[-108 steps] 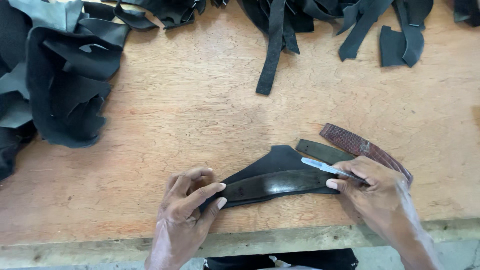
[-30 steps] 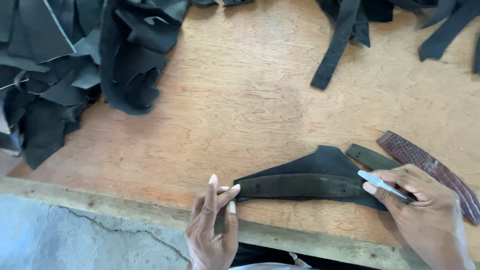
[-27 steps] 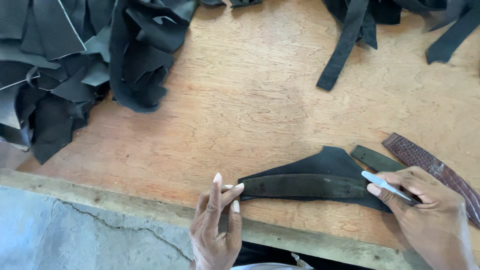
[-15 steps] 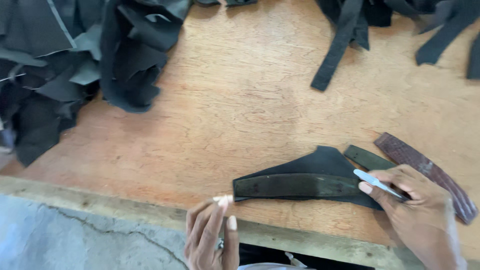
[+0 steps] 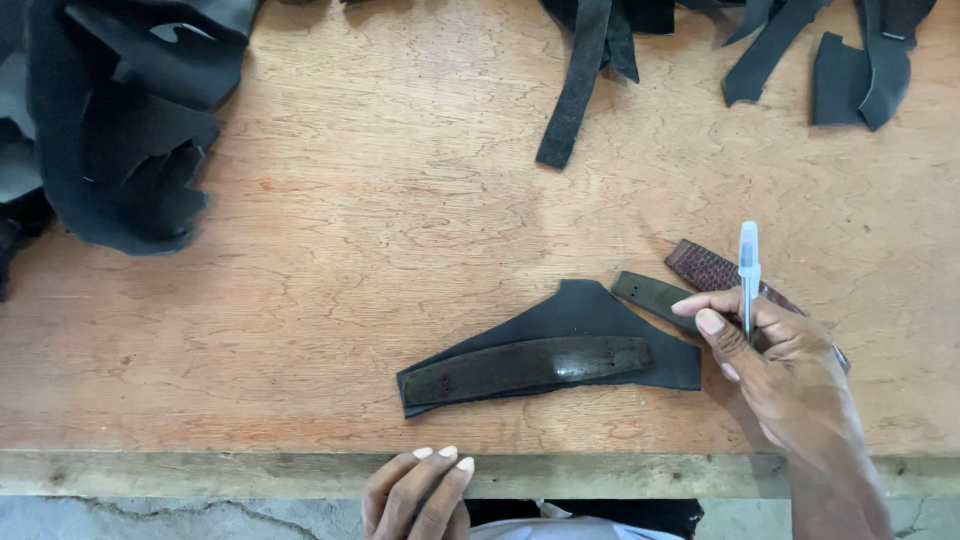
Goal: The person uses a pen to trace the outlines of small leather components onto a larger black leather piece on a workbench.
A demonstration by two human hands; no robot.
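Centrally, in the lower middle of the frame, one dark template strip [image 5: 528, 369] lies flat on one black leather piece [image 5: 580, 330]. The strip is long, slightly curved and narrower than the piece below it. Both rest on the wooden tabletop [image 5: 400, 230], near its front edge.

Right hand [image 5: 790, 380]: positioned in the lower right of the frame, just beside the right end of the black leather piece. Its fingers [image 5: 715, 325] are closed around one pen [image 5: 748, 275], a clear barrel with a pale blue section, held upright so that one end points toward the top of the frame. The thumb is extended toward the leather piece; whether it touches the piece cannot be determined.

Left hand [image 5: 415, 495]: positioned at the bottom edge of the frame, below the tabletop's front edge and apart from the leather. Its fingers are together, lightly curled, and hold nothing.

Two further strips lie partly under the right hand: one dark olive strip [image 5: 650, 295], touching the upper right corner of the black leather piece, and one reddish-brown textured strip [image 5: 710, 270] just beyond it.

One heap of black leather offcuts [image 5: 110, 130] occupies the upper left of the frame. One long black strap [image 5: 575, 90] hangs down from the top centre. A second group of black scraps [image 5: 850, 70], about three pieces, lies in the upper right.
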